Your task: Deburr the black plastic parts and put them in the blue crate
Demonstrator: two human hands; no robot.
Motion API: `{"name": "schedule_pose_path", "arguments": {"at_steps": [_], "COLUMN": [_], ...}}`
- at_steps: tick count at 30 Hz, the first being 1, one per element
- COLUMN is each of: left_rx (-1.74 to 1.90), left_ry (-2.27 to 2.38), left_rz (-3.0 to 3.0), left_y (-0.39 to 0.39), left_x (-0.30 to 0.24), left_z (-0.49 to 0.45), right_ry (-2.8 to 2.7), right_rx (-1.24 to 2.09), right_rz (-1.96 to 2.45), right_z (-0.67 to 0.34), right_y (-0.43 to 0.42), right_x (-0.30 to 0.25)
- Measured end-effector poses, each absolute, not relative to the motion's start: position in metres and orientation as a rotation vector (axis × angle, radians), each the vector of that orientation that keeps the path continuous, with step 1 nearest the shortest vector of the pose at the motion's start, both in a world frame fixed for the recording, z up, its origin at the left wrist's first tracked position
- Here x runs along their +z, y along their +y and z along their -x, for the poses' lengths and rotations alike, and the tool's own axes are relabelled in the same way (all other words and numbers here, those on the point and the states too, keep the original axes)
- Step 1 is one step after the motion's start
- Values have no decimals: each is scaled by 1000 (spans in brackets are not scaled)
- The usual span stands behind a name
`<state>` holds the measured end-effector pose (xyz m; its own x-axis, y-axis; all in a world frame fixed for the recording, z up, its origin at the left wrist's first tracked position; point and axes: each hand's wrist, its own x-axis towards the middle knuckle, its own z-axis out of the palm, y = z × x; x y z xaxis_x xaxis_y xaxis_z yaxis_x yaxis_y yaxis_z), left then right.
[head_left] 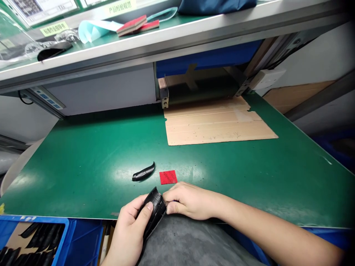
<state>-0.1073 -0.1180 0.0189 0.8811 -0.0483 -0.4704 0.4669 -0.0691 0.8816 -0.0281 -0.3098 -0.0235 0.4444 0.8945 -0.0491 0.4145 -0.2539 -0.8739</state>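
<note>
My left hand (129, 229) is closed round a curved black ribbed plastic part (154, 212) at the near edge of the green bench mat (91, 155), thumb on its face. My right hand (186, 201) has its fingers curled against the part's right end; whether it pinches the part or something small is hidden. Just beyond my hands lie a small red square pad (168, 177) and a second, slimmer black curved part (143, 172) on the mat.
A sheet of cardboard (213, 123) lies at the back right of the mat. A blue bin (36, 238) at the lower left holds several black parts. The shelf above (166, 35) carries red pads, teal film and bags.
</note>
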Motion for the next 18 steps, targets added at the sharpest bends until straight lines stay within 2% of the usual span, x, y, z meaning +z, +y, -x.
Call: {"name": "schedule_pose_path", "arguments": {"at_steps": [2,5,9,12,15,18], "left_rx": [-425,-411,-416,-448,-511,-614], "left_ry": [355,389,401,351,321,410], "left_rz": [-1563,-1537,-1503,-1484,-1421,-1311], "left_y": [-118,-119,-117,-116,-121,-130], "left_x": [20,20,17,13,10,7], "left_z": [108,110,108,102,98,99], "right_ry": [-926,-728,-655,-971,-1247,-1252], "right_rx": [797,718,298,23,-18,23], "right_rz": [1580,1480,1733,1998,2236,2309], "right_z": [29,33,40,44,51,59], "right_y": [-312,-313,-316,-317,-315,-317], "right_x": [-30,-37,-31,-16,-6,-13]}}
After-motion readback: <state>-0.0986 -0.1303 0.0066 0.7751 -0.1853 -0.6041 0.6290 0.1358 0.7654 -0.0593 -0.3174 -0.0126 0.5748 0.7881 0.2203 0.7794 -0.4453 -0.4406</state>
